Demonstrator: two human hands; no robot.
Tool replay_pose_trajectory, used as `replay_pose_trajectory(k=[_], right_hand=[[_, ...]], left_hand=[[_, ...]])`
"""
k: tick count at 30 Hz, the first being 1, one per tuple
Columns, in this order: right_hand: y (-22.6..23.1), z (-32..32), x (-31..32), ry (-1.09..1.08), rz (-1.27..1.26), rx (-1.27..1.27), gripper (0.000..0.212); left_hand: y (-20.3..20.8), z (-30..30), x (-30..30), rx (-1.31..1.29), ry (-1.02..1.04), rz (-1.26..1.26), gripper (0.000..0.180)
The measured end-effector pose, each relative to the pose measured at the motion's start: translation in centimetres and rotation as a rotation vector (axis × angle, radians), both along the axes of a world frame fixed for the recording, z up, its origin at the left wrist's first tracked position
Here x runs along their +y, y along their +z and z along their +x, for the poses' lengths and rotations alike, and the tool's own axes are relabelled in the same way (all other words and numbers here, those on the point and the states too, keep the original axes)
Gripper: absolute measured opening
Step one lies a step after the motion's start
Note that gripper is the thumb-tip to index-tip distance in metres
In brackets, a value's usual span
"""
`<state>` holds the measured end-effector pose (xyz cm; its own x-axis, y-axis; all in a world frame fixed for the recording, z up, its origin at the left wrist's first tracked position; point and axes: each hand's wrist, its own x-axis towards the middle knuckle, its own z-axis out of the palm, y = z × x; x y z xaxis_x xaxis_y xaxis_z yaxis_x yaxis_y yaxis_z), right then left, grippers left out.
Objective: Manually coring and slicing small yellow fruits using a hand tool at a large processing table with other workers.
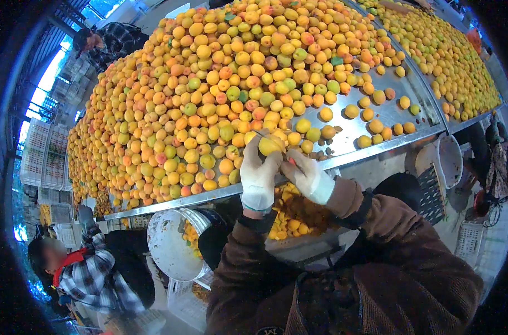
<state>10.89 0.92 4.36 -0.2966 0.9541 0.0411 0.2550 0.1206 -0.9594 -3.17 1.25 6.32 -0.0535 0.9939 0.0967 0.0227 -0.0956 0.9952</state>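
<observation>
Both my hands wear white gloves and meet just over the table's near edge. My left hand (258,177) is closed around a yellow apricot (270,145), holding it up in front of the heap. Close against that fruit, my right hand (308,177) pinches a small tool with a red part (291,161); the fingers hide most of it, so its kind is unclear. A large heap of apricots (209,100), yellow to orange with some green ones, covers much of the metal table (343,134). Below my hands sits a container of orange apricot pieces (293,218).
A white bucket (170,245) tilts left of my knees, with fruit pieces inside. A co-worker in a checked shirt (100,273) sits at the left; another person (111,44) stands beyond the heap. More apricots (444,56) lie past a metal divider (418,72). Stacked crates (44,153) stand far left.
</observation>
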Motion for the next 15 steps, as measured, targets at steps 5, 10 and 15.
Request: replay_pose_trajectory(k=[5,10,15], right_hand=[[-2.1,-0.7,-0.1,-0.017,0.135,-0.125,0.026],[-1.5,-0.8,0.2,-0.001,0.16,-0.123,0.024],[-1.8,-0.5,0.5,0.002,0.148,-0.191,0.025]], left_hand=[[-1.4,0.5,-0.2,-0.802,0.048,-0.169,0.034],[-2.8,-0.8,0.7,-0.409,0.078,-0.12,0.04],[-2.4,-1.0,0.4,-0.422,0.019,-0.177,0.044]])
